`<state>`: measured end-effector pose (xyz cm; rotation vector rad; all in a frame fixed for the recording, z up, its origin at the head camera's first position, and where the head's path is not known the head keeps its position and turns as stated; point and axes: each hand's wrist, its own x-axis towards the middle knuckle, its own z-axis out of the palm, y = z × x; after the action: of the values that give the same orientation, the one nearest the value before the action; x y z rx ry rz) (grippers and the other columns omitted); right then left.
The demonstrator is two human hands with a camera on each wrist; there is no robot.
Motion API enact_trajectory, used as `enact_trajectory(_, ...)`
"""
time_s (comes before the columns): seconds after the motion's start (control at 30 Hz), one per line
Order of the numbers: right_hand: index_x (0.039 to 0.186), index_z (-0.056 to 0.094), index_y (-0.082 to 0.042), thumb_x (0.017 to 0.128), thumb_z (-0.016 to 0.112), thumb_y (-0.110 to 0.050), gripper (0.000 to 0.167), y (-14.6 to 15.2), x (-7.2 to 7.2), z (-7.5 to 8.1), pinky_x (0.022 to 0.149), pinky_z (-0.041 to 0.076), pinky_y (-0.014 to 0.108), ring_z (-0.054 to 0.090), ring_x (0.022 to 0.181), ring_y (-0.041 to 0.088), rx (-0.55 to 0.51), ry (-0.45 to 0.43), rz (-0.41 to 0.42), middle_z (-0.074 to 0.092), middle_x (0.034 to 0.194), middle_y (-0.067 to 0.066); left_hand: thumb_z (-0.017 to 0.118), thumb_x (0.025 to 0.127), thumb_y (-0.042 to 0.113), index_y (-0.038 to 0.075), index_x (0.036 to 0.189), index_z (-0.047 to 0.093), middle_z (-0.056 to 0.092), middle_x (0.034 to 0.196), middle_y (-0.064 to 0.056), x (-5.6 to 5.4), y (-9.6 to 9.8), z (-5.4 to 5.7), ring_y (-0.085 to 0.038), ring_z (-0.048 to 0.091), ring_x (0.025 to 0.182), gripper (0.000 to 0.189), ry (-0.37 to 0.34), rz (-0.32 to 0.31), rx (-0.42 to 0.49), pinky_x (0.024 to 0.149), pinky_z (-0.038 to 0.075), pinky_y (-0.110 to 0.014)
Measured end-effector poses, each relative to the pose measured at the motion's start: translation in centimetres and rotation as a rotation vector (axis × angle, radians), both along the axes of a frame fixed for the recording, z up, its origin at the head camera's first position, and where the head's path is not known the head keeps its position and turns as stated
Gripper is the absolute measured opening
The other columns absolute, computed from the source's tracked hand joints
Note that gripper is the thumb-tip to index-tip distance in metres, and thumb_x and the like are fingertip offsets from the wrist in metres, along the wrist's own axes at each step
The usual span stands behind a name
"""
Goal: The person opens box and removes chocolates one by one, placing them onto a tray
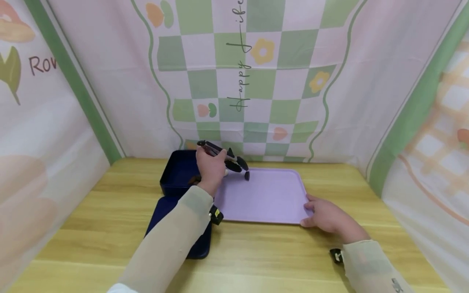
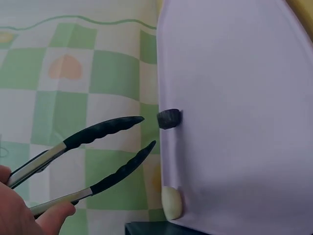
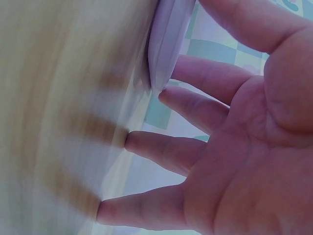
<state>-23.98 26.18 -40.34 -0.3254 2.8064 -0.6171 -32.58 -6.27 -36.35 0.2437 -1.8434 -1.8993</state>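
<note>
Partly behind the left hand (image 1: pixel 211 167): tongs (image 1: pixel 233 166), navy box (image 1: pixel 174 189), unclear brown item (image 1: pixel 194 179).

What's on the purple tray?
The purple tray holds a black piece and a whitish rounded piece; in the head view, the left hand and sleeve hide some of its left edge.

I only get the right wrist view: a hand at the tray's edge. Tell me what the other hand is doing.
Observer: The left hand holds tongs.
Operator: Say whether they're open or shut.
Observer: Open, gripping nothing.
Operator: Name one thing on the tray and say where it lies.
Observer: A black piece, close to the far edge.
</note>
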Motion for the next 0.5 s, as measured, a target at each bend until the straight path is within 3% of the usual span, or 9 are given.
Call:
enact_trajectory(0.17, 0.127, 0.059, 0.014, 0.081, 0.083, -0.028, 0.067, 0.1, 0.0, -0.1, 0.107, 0.026, 0.064, 0.032, 0.133, 0.055, -0.005, 0.002, 0.001, 0.031, 0.151, 0.032, 0.078, 0.087, 0.015, 0.011, 0.119, 0.050, 0.058, 0.108, -0.006, 0.5, 0.0, 0.3, -0.021, 0.059, 0.094, 0.043, -0.044, 0.009, -0.067, 0.077, 0.052, -0.037)
enact_trajectory(0.3, 0.126, 0.059, 0.014, 0.081, 0.083, -0.028, 0.067, 0.2, -0.1, -0.1, 0.107, 0.027, 0.064, 0.032, 0.133, 0.055, -0.005, 0.004, 0.005, 0.031, 0.151, 0.033, 0.079, 0.085, 0.013, 0.013, 0.117, 0.048, 0.059, 0.103, -0.006, 0.6, 0.2, 0.0, -0.022, 0.058, 0.087, 0.044, -0.040, -0.007, -0.096, 0.074, 0.052, -0.038)
enact_trajectory(0.5, 0.127, 0.058, 0.014, 0.081, 0.083, -0.028, 0.067, 0.1, 0.0, 0.0, 0.107, 0.026, 0.064, 0.031, 0.133, 0.056, -0.007, -0.001, 0.004, 0.030, 0.151, 0.033, 0.078, 0.086, 0.011, 0.015, 0.125, 0.047, 0.059, 0.111, -0.005, 0.4, 0.4, -0.9, -0.020, 0.058, 0.098, 0.050, -0.037, -0.022, -0.057, 0.081, 0.052, -0.037)
